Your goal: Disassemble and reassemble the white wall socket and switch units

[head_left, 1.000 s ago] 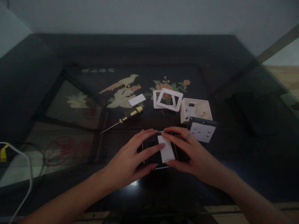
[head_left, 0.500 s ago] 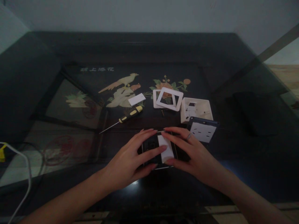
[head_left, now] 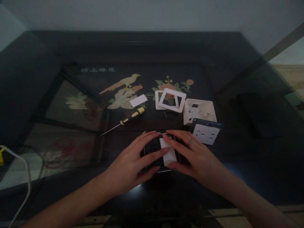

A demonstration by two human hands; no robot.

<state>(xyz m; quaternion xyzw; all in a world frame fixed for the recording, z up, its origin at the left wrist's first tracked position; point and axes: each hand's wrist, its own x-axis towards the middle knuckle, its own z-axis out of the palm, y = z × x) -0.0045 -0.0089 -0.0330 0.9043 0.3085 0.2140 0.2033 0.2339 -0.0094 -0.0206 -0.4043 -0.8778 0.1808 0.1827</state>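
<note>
A dark wall switch base lies flat on the table between my hands. Across its right half sits a white switch rocker. My left hand grips the base's far and near edges, and one of its fingers presses on the rocker. With my right hand I pinch the rocker's far and near ends, thumb at the near one. Beyond my left hand lies a black-and-yellow screwdriver, and past it another white rocker. A socket panel leans against a white mounting box beyond my right hand.
Two white cover frames overlap left of the box, with small screws just nearer. A white cable hangs along the left edge. The dark glossy table reflects its surroundings and carries a bird and flower picture.
Both hands keep nearly the same hold. My right fingers have shifted slightly left on the white rocker, which seems to sit a touch further left on the base.
</note>
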